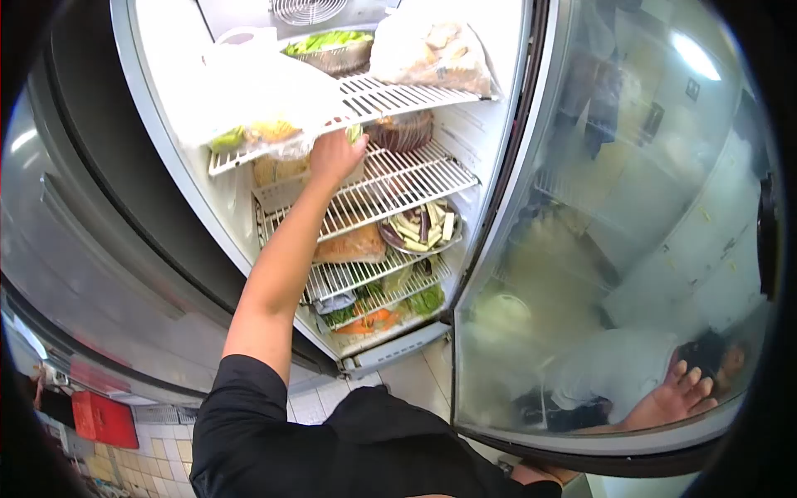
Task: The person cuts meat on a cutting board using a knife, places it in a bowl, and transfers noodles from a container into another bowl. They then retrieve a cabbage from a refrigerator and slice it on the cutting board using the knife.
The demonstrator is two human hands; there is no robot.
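My left hand [336, 156] reaches into an open upright fridge, just under the front of the upper wire shelf [398, 101]. Its fingers are curled, and a small pale green thing [354, 133] shows by the thumb; I cannot make out what it is. Close by are a white plastic bag [266, 91] on the shelf above and a dark brown food container [402, 131] behind. Through the hazy glass door [531, 365], what appears to be my right hand [681, 398] shows with spread fingers, seemingly against the pane.
Above sit a tray of green vegetables [332, 51] and a bagged pale food [433, 54]. Lower shelves hold a plate of cut eggplant [419, 228], a wrapped brownish package [353, 246] and carrots [369, 322]. A red box [104, 419] stands far left.
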